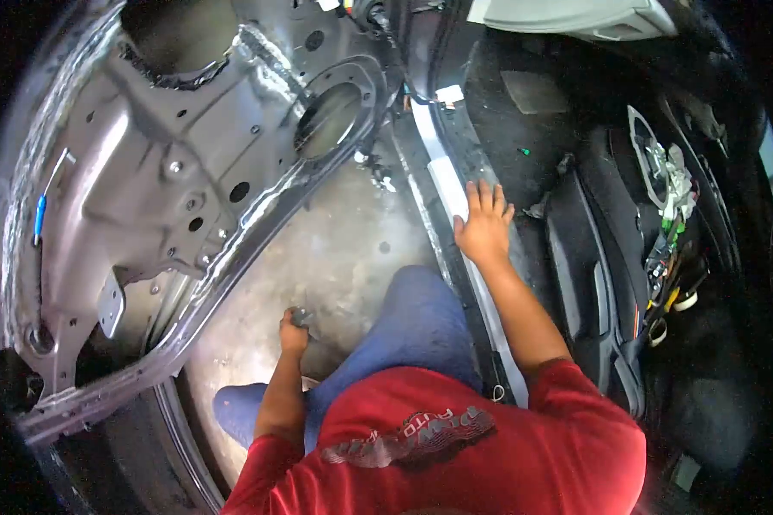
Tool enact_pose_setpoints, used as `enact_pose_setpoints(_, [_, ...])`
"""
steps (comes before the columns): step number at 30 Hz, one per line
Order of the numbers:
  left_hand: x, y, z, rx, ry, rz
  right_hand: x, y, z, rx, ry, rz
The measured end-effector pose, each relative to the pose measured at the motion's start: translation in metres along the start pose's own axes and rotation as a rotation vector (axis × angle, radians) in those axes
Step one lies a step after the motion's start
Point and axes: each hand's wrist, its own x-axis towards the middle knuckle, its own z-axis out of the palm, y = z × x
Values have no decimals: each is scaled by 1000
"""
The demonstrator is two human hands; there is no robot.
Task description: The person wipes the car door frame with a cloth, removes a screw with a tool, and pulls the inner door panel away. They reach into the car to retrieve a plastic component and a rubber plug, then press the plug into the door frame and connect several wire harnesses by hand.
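Observation:
My right hand (pixel 487 230) lies palm down with its fingers spread, resting on the car's door sill (pixel 447 184) at its inner edge. My left hand (pixel 293 330) is closed, low over the floor beside my knee. A small dark grey thing shows at its fingers, too small to name. To the left stands the stripped car door (pixel 137 197), its bare inner metal full of holes and whitish sealant along the edges. A blue-handled hooked tool (pixel 40 215) lies against the door's outer edge.
A removed black door trim panel (pixel 580 249) with loose wiring (pixel 670 232) stands inside the car at right. A grey seat or trim part (pixel 575 19) is at top right. A small green clip (pixel 524 152) lies on the dark carpet. Concrete floor (pixel 352 223) shows between door and sill.

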Motion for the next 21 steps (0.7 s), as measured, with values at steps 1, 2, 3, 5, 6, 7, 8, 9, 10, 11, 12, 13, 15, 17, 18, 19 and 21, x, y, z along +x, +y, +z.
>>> enact_pose_setpoints(1, [2,-5,-1,-34,-25,-16,0,0,0,-5,-6,-4])
enact_pose_setpoints(2, [6,-11,-1,-67,-48,-29,-1,0,-1,-12,-1,14])
enact_pose_setpoints(3, [10,-19,1,-65,-59,-11,-1,0,-3,-16,-14,11])
enact_pose_setpoints(5, [16,-34,7,17,9,6,0,-1,-2,-21,-22,10])
enact_pose_setpoints(6, [21,-44,11,18,2,24,0,-2,-5,-25,-12,27])
enact_pose_setpoints(7, [26,-55,14,82,0,-39,-1,-3,-7,-30,-14,18])
enact_pose_setpoints(8, [29,-60,15,145,1,-104,-1,-4,-10,-35,-16,5])
enact_pose_setpoints(9, [30,-58,12,146,2,-92,-2,-4,-10,-25,-14,4])
enact_pose_setpoints(10, [29,-56,10,170,-3,-66,-2,-4,-10,-24,-6,11])
enact_pose_setpoints(11, [28,-56,8,195,-7,-41,-2,-4,-10,-26,-13,5])
enact_pose_setpoints(12, [28,-54,8,196,-4,-32,-3,-4,-10,-28,-20,-1])
enact_pose_setpoints(13, [27,-53,6,196,-18,-20,-4,-4,-10,-26,-13,5])
enact_pose_setpoints(15, [29,-54,5,174,-24,-21,-2,-5,-11,-21,-29,12])
enact_pose_setpoints(17, [34,-54,6,197,-21,-59,-1,-5,-14,10,-41,18])
enact_pose_setpoints(18, [32,-47,6,219,-40,-110,-2,-5,-14,28,-77,26])
enact_pose_setpoints(19, [31,-41,4,219,-29,-103,-2,-5,-15,21,-90,32])
enact_pose_setpoints(21, [21,-10,-7,177,-134,55,-3,-3,-18,39,-81,39])
